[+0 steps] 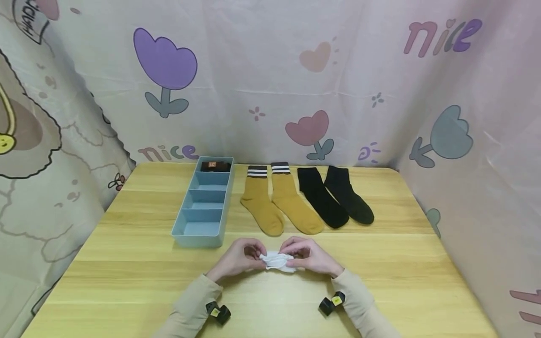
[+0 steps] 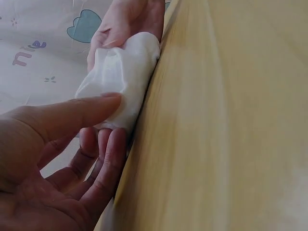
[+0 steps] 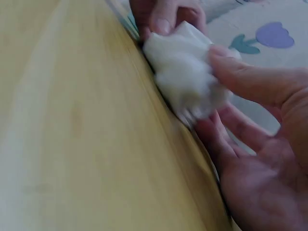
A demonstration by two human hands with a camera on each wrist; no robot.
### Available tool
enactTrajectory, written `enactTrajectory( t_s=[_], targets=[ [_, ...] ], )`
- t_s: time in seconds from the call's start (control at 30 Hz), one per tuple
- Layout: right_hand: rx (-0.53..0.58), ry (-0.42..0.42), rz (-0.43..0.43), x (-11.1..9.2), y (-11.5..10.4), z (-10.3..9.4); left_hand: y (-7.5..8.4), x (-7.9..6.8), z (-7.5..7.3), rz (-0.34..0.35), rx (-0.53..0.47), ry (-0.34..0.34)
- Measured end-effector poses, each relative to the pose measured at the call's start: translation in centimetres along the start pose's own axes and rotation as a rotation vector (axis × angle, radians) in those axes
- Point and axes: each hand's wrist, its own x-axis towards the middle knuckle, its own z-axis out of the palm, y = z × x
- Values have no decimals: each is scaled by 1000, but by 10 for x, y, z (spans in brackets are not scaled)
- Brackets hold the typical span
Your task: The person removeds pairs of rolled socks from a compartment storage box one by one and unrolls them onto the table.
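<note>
A bundle of folded white socks (image 1: 276,261) is held between both hands just above the table near its front. My left hand (image 1: 237,257) pinches the left end; in the left wrist view its thumb lies on top of the white fabric (image 2: 109,77) and the fingers are underneath. The right hand (image 1: 316,257) pinches the other end, thumb against the bundle (image 3: 180,67) in the right wrist view. Behind the hands lie a pair of mustard socks (image 1: 259,202) with striped cuffs and a pair of black socks (image 1: 323,199), all flat.
Left of the socks stands a blue-grey box (image 1: 197,241) with several compartments in a row. Its farthest compartment contains a dark brown rolled item (image 1: 215,166) with an orange label. A patterned curtain (image 1: 253,70) hangs behind and beside the wooden table (image 1: 401,281).
</note>
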Motion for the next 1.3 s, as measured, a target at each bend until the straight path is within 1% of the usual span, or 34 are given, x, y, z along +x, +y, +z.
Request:
enactTrajectory(
  t_s=[0.07,0.13,0.27,0.33,0.4,0.47,0.53,0.67,0.8,0.93,1.13,1.3],
  targets=[
    [40,-51,-17,-1,2,-3,1,-2,-1,20,10,6],
    [61,-84,-30,-1,2,-5,2,-4,-2,44,32,7],
    [44,-94,-44,-1,1,-6,3,-5,-1,65,73,-1],
    [39,-93,-49,-1,0,-6,3,-6,-2,64,74,-9],
    [25,-103,-77,0,0,-5,3,-7,-3,53,69,-19],
    [28,-112,-82,0,0,-5,2,-8,-4,51,63,-32],
    [9,-121,-100,0,1,-4,0,-10,-5,51,65,-47],
    [13,-118,-84,-1,3,-2,-2,-12,-6,55,66,-80],
    [21,-100,-79,-1,5,1,-3,-12,-6,72,82,-109],
    [29,-61,-60,-1,5,4,-3,-14,-7,92,116,-129],
    [3,0,0,-2,2,6,-4,-16,-7,73,127,-153],
    [-67,31,-30,-4,0,6,-3,-17,-7,81,132,-157]
  ],
)
